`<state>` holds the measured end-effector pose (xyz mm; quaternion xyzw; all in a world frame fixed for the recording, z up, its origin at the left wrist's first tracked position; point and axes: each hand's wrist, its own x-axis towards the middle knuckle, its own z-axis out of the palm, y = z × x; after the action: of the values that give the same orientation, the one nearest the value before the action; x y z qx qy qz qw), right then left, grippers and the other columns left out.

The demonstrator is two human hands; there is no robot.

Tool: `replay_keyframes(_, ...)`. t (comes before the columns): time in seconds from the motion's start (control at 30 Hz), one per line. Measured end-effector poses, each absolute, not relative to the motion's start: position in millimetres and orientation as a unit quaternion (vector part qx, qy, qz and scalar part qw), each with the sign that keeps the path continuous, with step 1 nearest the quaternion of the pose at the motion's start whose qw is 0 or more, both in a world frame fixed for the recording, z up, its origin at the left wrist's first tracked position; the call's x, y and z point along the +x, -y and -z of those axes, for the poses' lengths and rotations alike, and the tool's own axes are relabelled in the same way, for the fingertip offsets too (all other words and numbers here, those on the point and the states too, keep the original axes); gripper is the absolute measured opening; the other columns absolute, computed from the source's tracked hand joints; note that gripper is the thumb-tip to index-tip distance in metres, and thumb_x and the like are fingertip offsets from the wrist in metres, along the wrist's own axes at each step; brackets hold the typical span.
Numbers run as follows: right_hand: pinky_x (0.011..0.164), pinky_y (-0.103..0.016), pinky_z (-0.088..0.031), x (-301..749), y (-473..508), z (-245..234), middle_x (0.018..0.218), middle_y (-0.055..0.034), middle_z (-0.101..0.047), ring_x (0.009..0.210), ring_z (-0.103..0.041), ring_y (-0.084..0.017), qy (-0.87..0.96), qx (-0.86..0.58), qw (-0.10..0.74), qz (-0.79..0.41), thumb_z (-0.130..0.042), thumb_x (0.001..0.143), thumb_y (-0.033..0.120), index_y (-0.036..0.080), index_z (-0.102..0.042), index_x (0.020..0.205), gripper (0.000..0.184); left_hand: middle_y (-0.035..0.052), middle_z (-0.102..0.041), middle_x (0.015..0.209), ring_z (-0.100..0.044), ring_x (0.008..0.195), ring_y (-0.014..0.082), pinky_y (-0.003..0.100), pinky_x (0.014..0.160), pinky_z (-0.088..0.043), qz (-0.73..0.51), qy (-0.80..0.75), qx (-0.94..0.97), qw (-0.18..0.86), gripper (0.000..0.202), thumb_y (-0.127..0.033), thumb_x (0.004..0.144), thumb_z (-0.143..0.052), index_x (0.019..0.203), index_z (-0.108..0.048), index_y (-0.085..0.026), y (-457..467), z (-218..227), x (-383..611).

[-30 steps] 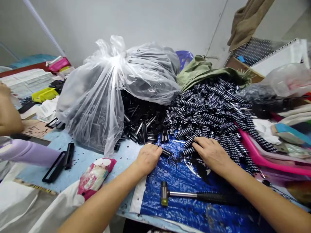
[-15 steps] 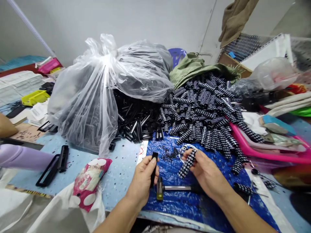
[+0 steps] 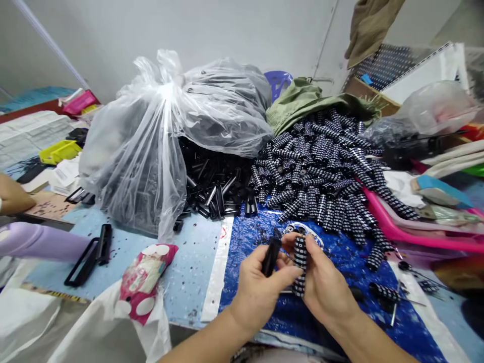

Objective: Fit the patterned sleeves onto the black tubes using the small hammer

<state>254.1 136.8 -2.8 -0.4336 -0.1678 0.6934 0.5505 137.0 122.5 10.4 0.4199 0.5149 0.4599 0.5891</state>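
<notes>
My left hand (image 3: 260, 290) is closed around a plain black tube (image 3: 270, 256), held upright. Beside it, almost touching, my right hand (image 3: 325, 290) grips a black roller with white dots (image 3: 300, 262), also upright. Both hands hover over the blue tarp (image 3: 264, 237) near the table's front edge. Behind them lies a pile of black tubes (image 3: 217, 184) and, to its right, a larger heap of dotted rollers (image 3: 325, 166).
A big clear plastic bag (image 3: 159, 136) of black parts stands at the back left. A black frame piece (image 3: 88, 254) and a pink patterned pouch (image 3: 145, 280) lie at left. Another person's sleeve (image 3: 41, 242) reaches in at far left. A pink tray (image 3: 416, 234) sits at right.
My hands picked a tube and a roller from the piles, pulled back toward me, and have now come close together, covering the small hammer that lay on the tarp.
</notes>
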Motion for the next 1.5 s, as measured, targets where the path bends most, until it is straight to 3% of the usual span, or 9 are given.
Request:
replay_keyframes(0.13,0.098,-0.039,-0.053,260.1,-135.0,15.6,0.133,-0.0107,-0.061,0.122,-0.058,-0.027,0.331,-0.443,0.527,-0.646,-0.06,0.088,0.064,0.022,-0.064,0.124,0.055,-0.0032,-0.045,0.067,-0.037,0.062,0.0082,0.021,0.057,-0.033,-0.434,-0.513,0.457,0.583,0.022,-0.029,0.077,-0.073,0.074,-0.059,-0.013,-125.2,-16.2,143.0)
replay_keyframes(0.3,0.118,-0.049,-0.035,290.3,-130.9,30.2,0.164,-0.0126,-0.017,0.151,-0.02,-0.034,0.74,-0.363,0.457,-0.334,-0.085,0.069,0.051,0.026,-0.021,0.158,0.112,-0.0042,-0.038,0.064,-0.033,0.06,0.0083,0.022,0.054,-0.028,-0.403,-0.532,0.44,0.601,0.03,-0.035,0.078,-0.074,0.071,-0.053,-0.014,-120.0,-19.3,122.1)
replay_keyframes(0.43,0.118,-0.044,-0.036,295.4,-131.8,28.4,0.154,-0.0168,-0.037,0.143,-0.038,-0.028,0.822,-0.313,0.436,-0.191,-0.078,0.081,0.029,0.015,-0.025,0.156,0.093,-0.0035,-0.04,0.064,-0.034,0.058,0.0086,0.022,0.053,-0.03,-0.397,-0.532,0.438,0.606,0.036,-0.046,0.085,-0.068,0.073,-0.054,-0.015,-116.0,-13.4,116.2)
replay_keyframes(0.6,0.117,-0.041,-0.039,286.5,-127.4,22.4,0.148,-0.0187,-0.044,0.139,-0.043,-0.028,0.824,-0.316,0.453,-0.126,-0.08,0.079,0.032,0.009,-0.027,0.155,0.095,-0.0002,-0.046,0.068,-0.04,0.062,0.0111,0.025,0.059,-0.035,-0.433,-0.57,0.438,0.544,0.049,-0.056,0.1,-0.038,0.074,-0.05,-0.016,-113.5,-9.9,124.1)
replay_keyframes(0.9,0.112,-0.045,-0.045,284.5,-125.2,25.9,0.149,-0.0196,-0.044,0.137,-0.046,-0.031,0.843,-0.347,0.41,-0.033,-0.074,0.084,0.02,0.01,-0.028,0.156,0.086,0.0042,-0.062,0.084,-0.057,0.076,0.0147,0.027,0.071,-0.046,-0.439,-0.498,0.344,0.664,0.04,-0.052,0.085,-0.068,0.097,-0.067,-0.014,-119.7,-11.9,123.4)
replay_keyframes(1.07,0.111,-0.049,-0.045,286.2,-121.0,31.4,0.149,-0.0223,-0.044,0.139,-0.043,-0.033,0.849,-0.353,0.389,-0.064,-0.073,0.086,0.038,0.006,-0.024,0.156,0.091,0.0019,-0.063,0.074,-0.06,0.065,0.0147,0.029,0.067,-0.048,-0.406,-0.488,0.243,0.734,0.045,-0.049,0.068,-0.083,0.09,-0.066,-0.014,-125.0,-4.5,112.7)
replay_keyframes(1.17,0.109,-0.052,-0.045,300.6,-112.9,45.0,0.146,-0.0233,-0.046,0.138,-0.043,-0.036,0.861,-0.37,0.34,-0.078,-0.068,0.088,0.046,0.005,-0.029,0.153,0.086,0.0007,-0.063,0.076,-0.058,0.067,0.0137,0.028,0.069,-0.047,-0.43,-0.536,0.341,0.642,0.037,-0.044,0.07,-0.081,0.088,-0.067,-0.015,-126.4,3.9,93.0)
replay_keyframes(1.33,0.078,-0.034,-0.054,323.5,-99.2,63.6,0.098,-0.0081,-0.067,0.087,-0.066,-0.02,0.875,-0.385,0.287,-0.06,-0.052,0.098,0.024,0.018,-0.063,0.11,0.017,0.0043,-0.069,0.087,-0.06,0.084,0.0195,0.031,0.08,-0.043,-0.292,-0.627,0.617,0.376,0.016,-0.032,0.083,-0.069,0.091,-0.073,-0.019,-129.0,10.0,47.1)
replay_keyframes(1.5,0.071,-0.027,-0.053,309.4,-102.2,47.7,0.095,-0.0081,-0.063,0.081,-0.066,-0.017,0.823,-0.4,0.387,-0.111,-0.049,0.096,0.012,0.016,-0.055,0.121,0.026,0.0031,-0.064,0.085,-0.057,0.081,0.0201,0.029,0.072,-0.038,-0.115,-0.634,0.682,0.344,0.02,-0.035,0.074,-0.077,0.086,-0.073,-0.019,-140.8,6.5,29.8)
